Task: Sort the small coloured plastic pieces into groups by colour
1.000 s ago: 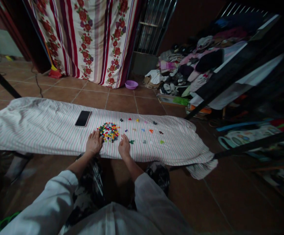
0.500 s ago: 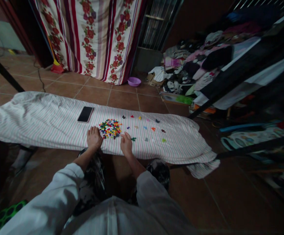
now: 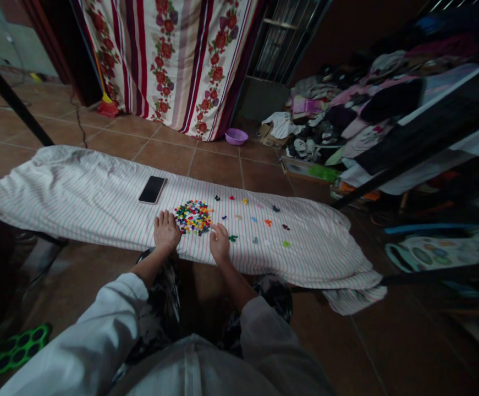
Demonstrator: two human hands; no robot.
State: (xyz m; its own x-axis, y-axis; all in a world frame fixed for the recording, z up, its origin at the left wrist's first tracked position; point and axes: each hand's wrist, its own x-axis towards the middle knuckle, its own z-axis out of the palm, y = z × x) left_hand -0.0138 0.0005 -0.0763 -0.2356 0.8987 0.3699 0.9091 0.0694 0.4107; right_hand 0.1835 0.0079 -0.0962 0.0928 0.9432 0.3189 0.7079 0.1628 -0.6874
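Observation:
A round heap of small multicoloured pieces (image 3: 193,216) lies on a striped cloth (image 3: 317,258); they are too small to name. Flat on the cloth, fingers stretched out, my left hand (image 3: 167,231) rests against the heap's left edge. My right hand (image 3: 220,243) is at the heap's lower right edge, its fingers curled and thumb and fingertip close together; whatever is in that pinch is too small to make out. Right of it, pieces sit in little single-colour clusters, among them green (image 3: 233,238), orange (image 3: 268,223), lime (image 3: 286,243) and red (image 3: 231,197).
A phone (image 3: 152,190) lies on the cloth left of the heap. Beyond on the tiled floor are a purple basin (image 3: 236,136) and a flowered curtain (image 3: 165,66). Clothes (image 3: 346,110) are piled at the back right. Dark metal bars (image 3: 12,93) rise at both sides.
The whole view has shifted, so the cloth appears slightly further right. My left hand stays beside the heap, its fingers a bit more spread. My right hand remains at the heap's right edge, still curled.

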